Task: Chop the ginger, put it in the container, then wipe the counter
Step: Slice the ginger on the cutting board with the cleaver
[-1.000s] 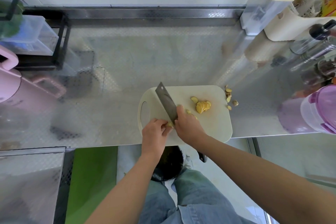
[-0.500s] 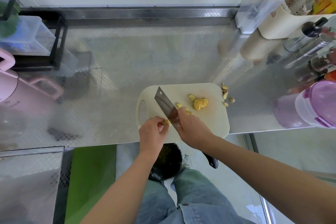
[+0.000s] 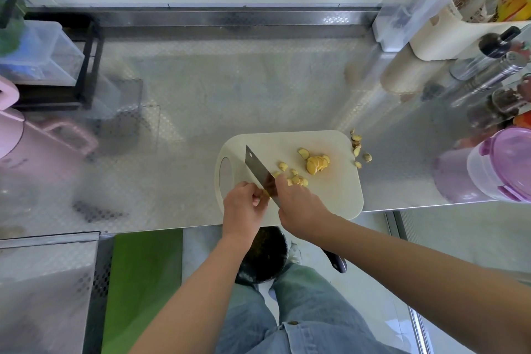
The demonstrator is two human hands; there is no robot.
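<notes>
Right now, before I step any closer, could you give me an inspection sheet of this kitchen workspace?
Surface: steel counter, reflective; ginger scraps lie on it beside the board.
Job's things: cutting board at the near edge, carrying ginger slices; knife blade over it; purple-lidded container at right.
Clutter: pink jug at left; clear box in a black rack; bottles at right.
Hands: left hand pinches a ginger piece; right hand grips the knife.
Cables: nothing seen.
Surroundings: green mat on the floor.
</notes>
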